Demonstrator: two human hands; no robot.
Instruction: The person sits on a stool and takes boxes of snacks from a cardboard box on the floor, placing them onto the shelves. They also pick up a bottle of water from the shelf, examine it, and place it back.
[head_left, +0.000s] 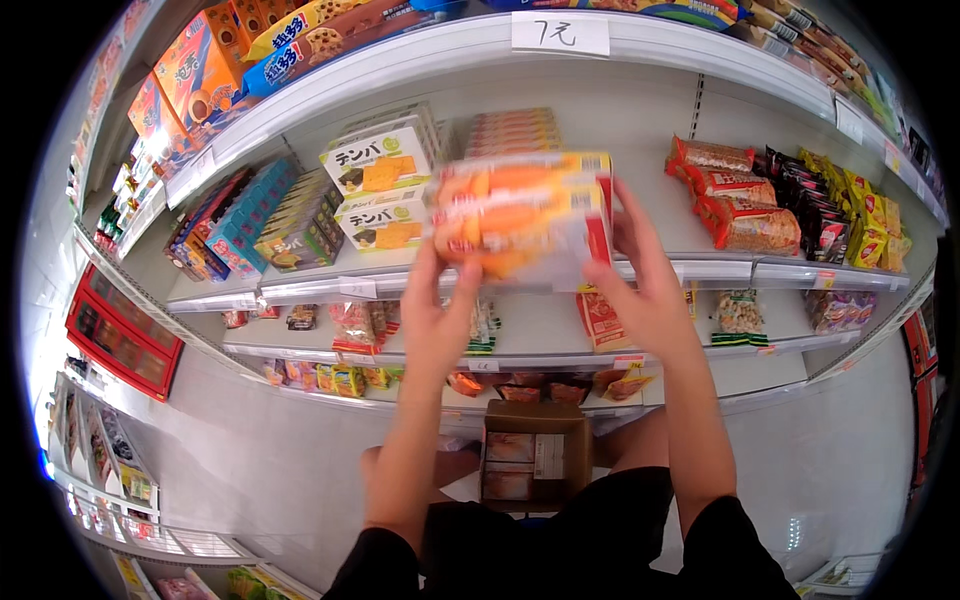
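Note:
Between my two hands, in front of the middle shelf, are several stacked yellow-and-orange snack boxes (525, 217), blurred by motion. My left hand (439, 300) grips their left end, thumb on the near side. The right end, with its red side, is held by my right hand (641, 277). Behind them a stack of similar boxes (514, 131) stands on the shelf, partly covered. White-and-green cracker boxes (382, 161) are stacked just to the left. Below, an open cardboard carton (577, 457) between my legs holds several boxes.
The middle shelf's front edge (720, 270) runs below the boxes. Red-wrapped packs (757, 225) stand at the right, slim snack boxes (300, 217) at the left. The upper shelf's edge (442, 45) juts out above, bearing a price card (560, 34). Bagged snacks (356, 326) fill part of the lower shelf.

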